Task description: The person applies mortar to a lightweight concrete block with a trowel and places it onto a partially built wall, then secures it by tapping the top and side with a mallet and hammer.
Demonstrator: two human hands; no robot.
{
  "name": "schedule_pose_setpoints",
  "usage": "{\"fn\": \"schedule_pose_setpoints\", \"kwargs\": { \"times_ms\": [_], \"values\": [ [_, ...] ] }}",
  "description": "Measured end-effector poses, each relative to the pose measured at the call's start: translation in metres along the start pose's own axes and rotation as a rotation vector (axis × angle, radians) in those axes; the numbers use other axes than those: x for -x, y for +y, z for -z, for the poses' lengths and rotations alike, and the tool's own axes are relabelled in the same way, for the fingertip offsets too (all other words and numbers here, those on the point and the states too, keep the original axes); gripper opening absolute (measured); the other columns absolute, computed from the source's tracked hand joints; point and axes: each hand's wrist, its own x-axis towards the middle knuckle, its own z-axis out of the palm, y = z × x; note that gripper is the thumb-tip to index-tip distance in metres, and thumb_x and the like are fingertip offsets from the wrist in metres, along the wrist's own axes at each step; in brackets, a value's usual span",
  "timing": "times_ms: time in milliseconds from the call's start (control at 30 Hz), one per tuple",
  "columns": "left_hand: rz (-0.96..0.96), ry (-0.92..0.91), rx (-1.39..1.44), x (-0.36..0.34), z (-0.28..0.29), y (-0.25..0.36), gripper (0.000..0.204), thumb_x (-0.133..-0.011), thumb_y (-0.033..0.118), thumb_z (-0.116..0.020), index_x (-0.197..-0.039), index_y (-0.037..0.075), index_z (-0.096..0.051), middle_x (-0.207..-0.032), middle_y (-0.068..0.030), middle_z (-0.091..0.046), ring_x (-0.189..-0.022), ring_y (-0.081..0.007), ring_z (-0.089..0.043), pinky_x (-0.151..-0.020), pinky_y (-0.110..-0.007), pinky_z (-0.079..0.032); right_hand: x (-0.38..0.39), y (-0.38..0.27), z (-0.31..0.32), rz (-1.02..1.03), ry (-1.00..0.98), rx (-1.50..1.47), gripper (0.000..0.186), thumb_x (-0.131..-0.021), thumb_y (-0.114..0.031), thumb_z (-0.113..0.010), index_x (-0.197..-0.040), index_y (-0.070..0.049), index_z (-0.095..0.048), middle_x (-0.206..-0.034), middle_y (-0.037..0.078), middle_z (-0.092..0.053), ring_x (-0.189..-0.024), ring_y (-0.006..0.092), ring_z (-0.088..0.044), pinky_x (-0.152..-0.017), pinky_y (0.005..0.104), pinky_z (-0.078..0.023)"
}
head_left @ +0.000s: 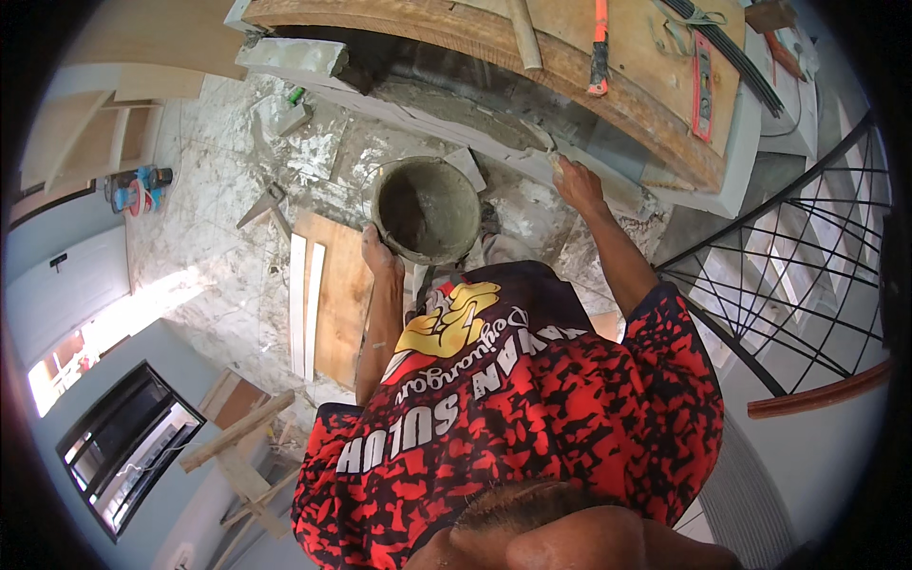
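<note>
A round cement-stained bucket (427, 211) is in front of me, its mouth tilted toward my view and some wet grey mix inside. My left hand (379, 255) grips its left side near the rim. Farther right, my right hand (577, 186) is closed around the handle of what looks like a trowel (532, 135). The tool's grey blade blends into the mortar, so its outline is hard to make out. It lies against a low pale block wall (437, 126) with mortar along its top.
Over the wall sits a wooden tabletop (655, 57) bearing a hammer (598, 57), a red spirit level (702, 87) and dark rods (731, 59). Black metal lattice (807, 247) stands at right. On the dusty floor lie a handsaw (262, 204), a plywood board (344, 294) and white strips (306, 304).
</note>
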Motion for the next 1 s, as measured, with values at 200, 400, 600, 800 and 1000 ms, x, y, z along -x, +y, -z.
{"fn": "schedule_pose_setpoints", "kwargs": {
  "times_ms": [200, 400, 600, 800, 1000],
  "values": [
    [0.04, 0.004, 0.025, 0.0, 0.006, 0.002, 0.023, -0.095, 0.018, -0.04, -0.097, 0.001, -0.055, -0.097, -0.0085, -0.059, -0.088, -0.02, -0.058, -0.081, -0.034, -0.049, 0.049, 0.025, -0.084, -0.247, 0.233, -0.537, 0.049, -0.089, -0.033, -0.055, -0.126, -0.003, -0.044, -0.099, 0.018, -0.06, -0.09, 0.031, -0.061, -0.07, 0.0416, -0.052],
    [0.064, -0.017, -0.021, 0.007, 0.0, 0.024, 0.027, -0.095, 0.02, -0.037, -0.1, -0.001, -0.054, -0.103, -0.0118, -0.059, -0.093, -0.0244, -0.059, -0.084, -0.038, -0.05, 0.094, -0.065, -0.078, -0.607, 0.019, -1.646, 0.039, -0.091, -0.038, -0.053, -0.117, -0.009, -0.049, -0.079, 0.009, -0.058, -0.054, 0.0193, -0.057, -0.045, 0.0329, -0.05],
    [0.069, -0.086, -0.038, 0.009, 0.008, 0.037, 0.027, -0.096, 0.022, -0.038, -0.1, 0.0, -0.055, -0.101, -0.0113, -0.06, -0.091, -0.0236, -0.06, -0.082, -0.037, -0.051, 0.043, -0.113, -0.099, -0.51, -0.024, -1.734, 0.036, -0.092, -0.035, -0.051, -0.115, -0.007, -0.048, -0.077, 0.009, -0.057, -0.053, 0.0179, -0.056, -0.043, 0.0324, -0.048],
    [0.063, -0.05, -0.079, 0.0, 0.025, 0.041, 0.022, -0.095, 0.02, -0.043, -0.097, 0.002, -0.055, -0.096, -0.0082, -0.059, -0.086, -0.02, -0.059, -0.077, -0.035, -0.05, -0.001, -0.106, -0.112, -0.427, 0.14, -0.716, 0.054, -0.09, -0.036, -0.047, -0.124, 0.005, -0.045, -0.102, 0.024, -0.06, -0.088, 0.0361, -0.061, -0.075, 0.043, -0.05],
    [0.06, -0.064, -0.089, -0.008, 0.039, 0.041, 0.018, -0.094, 0.018, -0.044, -0.09, 0.004, -0.055, -0.087, -0.0042, -0.058, -0.079, -0.0164, -0.057, -0.071, -0.031, -0.049, 0.03, -0.056, -0.07, -0.54, 0.099, -0.501, 0.054, -0.09, -0.039, -0.043, -0.121, 0.005, -0.049, -0.116, 0.03, -0.054, -0.112, 0.0427, -0.05, -0.096, 0.0443, -0.039]
  ]
}}
